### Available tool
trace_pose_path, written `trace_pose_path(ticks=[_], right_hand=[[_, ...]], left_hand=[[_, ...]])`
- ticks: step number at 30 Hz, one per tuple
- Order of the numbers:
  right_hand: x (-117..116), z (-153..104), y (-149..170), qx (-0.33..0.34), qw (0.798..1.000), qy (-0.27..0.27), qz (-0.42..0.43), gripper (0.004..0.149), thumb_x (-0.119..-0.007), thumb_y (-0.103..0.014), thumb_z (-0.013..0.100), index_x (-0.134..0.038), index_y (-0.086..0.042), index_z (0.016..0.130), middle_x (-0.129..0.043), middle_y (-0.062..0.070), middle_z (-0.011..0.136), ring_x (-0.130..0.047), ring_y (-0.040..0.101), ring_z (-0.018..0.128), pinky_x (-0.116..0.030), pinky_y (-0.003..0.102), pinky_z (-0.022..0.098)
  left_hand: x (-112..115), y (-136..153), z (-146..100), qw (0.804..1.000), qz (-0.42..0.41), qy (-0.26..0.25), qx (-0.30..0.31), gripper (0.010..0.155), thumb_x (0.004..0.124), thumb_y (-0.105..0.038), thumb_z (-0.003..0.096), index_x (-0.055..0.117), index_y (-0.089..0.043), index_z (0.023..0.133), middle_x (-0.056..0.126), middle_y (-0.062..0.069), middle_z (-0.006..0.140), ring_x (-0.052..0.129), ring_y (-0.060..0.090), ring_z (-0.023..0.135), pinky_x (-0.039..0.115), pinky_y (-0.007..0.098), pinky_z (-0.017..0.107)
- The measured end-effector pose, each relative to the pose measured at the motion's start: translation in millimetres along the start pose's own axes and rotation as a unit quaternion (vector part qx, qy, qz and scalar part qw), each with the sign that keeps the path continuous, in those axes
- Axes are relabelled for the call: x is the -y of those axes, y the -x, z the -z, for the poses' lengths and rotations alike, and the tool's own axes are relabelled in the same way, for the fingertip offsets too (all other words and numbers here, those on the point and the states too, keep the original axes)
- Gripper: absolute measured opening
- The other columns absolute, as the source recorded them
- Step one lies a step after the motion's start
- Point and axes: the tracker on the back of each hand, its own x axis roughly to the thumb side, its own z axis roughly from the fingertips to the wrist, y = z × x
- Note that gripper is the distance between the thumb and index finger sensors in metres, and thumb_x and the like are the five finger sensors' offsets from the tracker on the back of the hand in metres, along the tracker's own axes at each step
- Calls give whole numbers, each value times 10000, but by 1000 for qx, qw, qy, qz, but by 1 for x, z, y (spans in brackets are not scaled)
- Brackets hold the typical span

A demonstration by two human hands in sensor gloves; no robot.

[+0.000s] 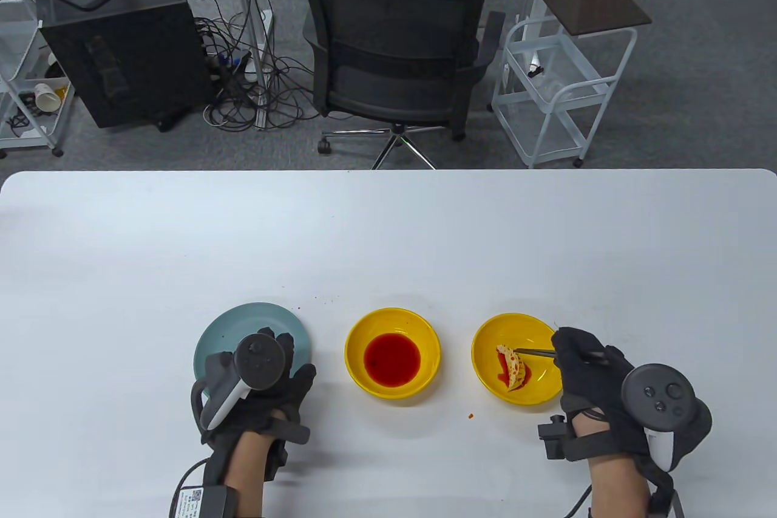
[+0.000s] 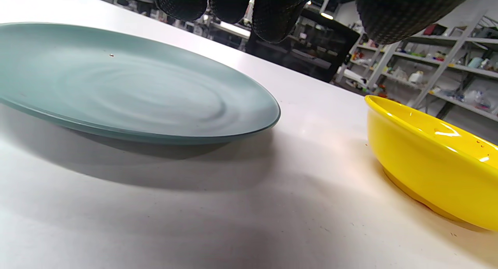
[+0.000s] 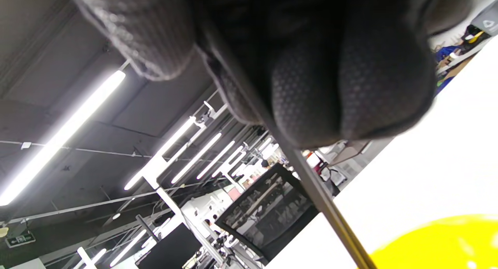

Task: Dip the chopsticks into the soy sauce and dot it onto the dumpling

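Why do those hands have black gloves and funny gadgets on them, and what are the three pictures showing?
Those are a person's hands in gloves that sense movement. The gadget strapped on the back of each is a tracker; the fingers do not hold it.

The big picture looks down on a white table. The other two come from little cameras on the wrists, so they look tilted and very close.

On the table sit a blue-green plate, a yellow bowl of red sauce, and another yellow bowl with a dumpling in it, already spotted red.

The right hand holds chopsticks, whose tips reach the dumpling. In the right wrist picture you see a chopstick poking out from under the fingers.

The left hand holds nothing. It is over the near edge of the plate; I cannot tell if it touches it.
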Motion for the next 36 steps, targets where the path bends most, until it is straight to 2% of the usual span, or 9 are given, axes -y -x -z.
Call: trace_pose_path(ticks=[19, 27, 36], right_hand=[[-7, 1, 3, -6, 1000, -26, -12, 516, -787, -505, 414, -969, -106, 685, -1085, 184, 539, -1064, 404, 373, -658, 708, 607], [-15, 1, 0, 22, 997, -70, 4, 543, -775, -520, 415, -946, -101, 715, -1054, 198, 586, -1035, 420, 420, -629, 721, 619], [-20, -1, -5, 41, 996, -82, 5, 531, -766, -506, 421, -943, -104, 720, -1053, 199, 592, -1034, 421, 426, -627, 725, 618]], left_hand=[[6, -3, -1, 999, -3, 46, -5, 776, 702, -638, 479, 568, -202, 1108, 435, 83, 1188, 530, 466, 1066, 349, 734, 720], [9, -9, -1, 998, -15, 69, 3, 776, 700, -638, 481, 570, -202, 1109, 450, 84, 1186, 542, 466, 1063, 350, 734, 720], [7, -9, -2, 998, -6, 57, 5, 773, 702, -637, 480, 585, -195, 1104, 484, 87, 1178, 560, 469, 1057, 354, 735, 719]])
